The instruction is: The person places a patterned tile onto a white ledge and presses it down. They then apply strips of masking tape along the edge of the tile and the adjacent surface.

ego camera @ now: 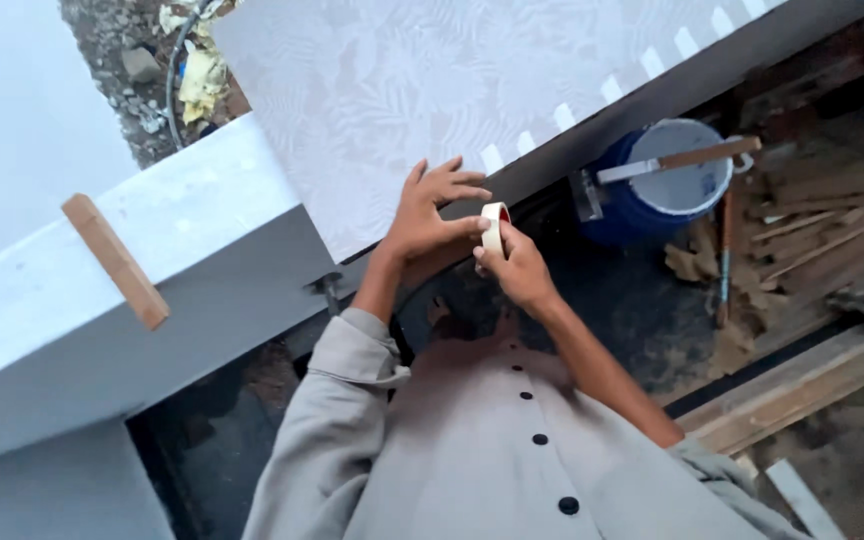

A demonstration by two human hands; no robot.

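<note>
Tape roll pinched between both hands, right at the panel's edge

Right hand (519,268) has its fingers (487,252) clamped on the small cream roll of masking tape (494,226), roll standing on edge. Left hand (432,208) sits just left of it, fingers spread flat on the white leaf-patterned panel (372,90), thumb touching the roll. Both forearms angle up from the grey shirt (472,450). Blue bucket (652,195) sits off to the right.

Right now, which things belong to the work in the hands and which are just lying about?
In use:
roll of tape, held by right hand
left hand on patterned white panel

Lying about:
blue bucket
scraper across it
wooden block
wood scraps
</note>
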